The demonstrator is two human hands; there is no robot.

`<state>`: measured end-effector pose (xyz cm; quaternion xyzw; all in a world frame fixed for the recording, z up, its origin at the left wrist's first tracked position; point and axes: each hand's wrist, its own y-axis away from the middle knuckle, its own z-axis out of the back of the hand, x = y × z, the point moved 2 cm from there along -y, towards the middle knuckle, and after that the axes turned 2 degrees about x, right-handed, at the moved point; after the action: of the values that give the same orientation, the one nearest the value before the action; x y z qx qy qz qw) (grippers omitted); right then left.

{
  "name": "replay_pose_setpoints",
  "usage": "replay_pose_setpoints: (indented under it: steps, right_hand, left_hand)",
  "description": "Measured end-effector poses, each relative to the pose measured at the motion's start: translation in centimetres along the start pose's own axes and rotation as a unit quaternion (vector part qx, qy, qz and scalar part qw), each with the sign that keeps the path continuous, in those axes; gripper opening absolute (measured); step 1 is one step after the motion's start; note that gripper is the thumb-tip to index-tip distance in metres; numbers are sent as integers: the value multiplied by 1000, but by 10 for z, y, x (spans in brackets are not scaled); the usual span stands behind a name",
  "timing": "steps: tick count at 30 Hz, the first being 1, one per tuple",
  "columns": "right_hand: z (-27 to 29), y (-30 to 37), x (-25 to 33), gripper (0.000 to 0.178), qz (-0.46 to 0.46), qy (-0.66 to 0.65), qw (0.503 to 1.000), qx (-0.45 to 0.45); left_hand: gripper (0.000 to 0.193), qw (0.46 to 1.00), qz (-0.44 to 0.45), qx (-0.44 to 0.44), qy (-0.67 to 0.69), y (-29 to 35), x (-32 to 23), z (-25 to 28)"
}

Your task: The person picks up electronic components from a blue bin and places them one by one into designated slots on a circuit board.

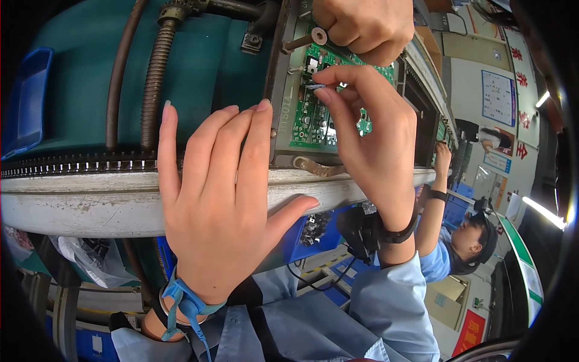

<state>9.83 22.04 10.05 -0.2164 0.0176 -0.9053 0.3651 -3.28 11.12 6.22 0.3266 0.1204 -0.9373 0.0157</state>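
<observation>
My left hand lies palm down across the pale metal rail, its fingers spread and holding nothing. A blue wrist strap with a cord is round that wrist. Over the green circuit board, my right hand pinches a small electronic component with thin leads between thumb and forefinger. Whether the leads touch the board cannot be made out. The board sits in a dark carrier frame, beside the fingertips of my left hand. My right fingers cover part of the board.
Another person's closed hand is over the board's far end, by a round-headed post. A threaded rod and a blue tray are at left. Below the rail, a blue bin holds black parts. A co-worker works at right.
</observation>
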Motion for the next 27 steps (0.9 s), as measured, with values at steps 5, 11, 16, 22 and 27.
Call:
replay_pose_setpoints:
  steps: [5, 11, 16, 22, 27]
  right_hand:
    - [-6, -1, 0, 11, 20, 29, 999, -1]
    - [-6, -3, -1, 13, 21, 54, 998, -9]
    - [-7, -3, -2, 13, 26, 52, 998, -9]
    - [-9, -3, -3, 12, 19, 43, 999, -3]
    - [-9, -3, -1, 11, 11, 49, 999, 4]
  left_hand:
    - [85, 1000, 6, 4, -5, 0, 0, 2]
    - [85, 1000, 1, -8, 1, -1, 0, -1]
    - [87, 1000, 0, -9, -1, -1, 0, 0]
    - [81, 1000, 16, 9, 4, -3, -1, 3]
    - [70, 1000, -9, 18, -15, -3, -4, 2]
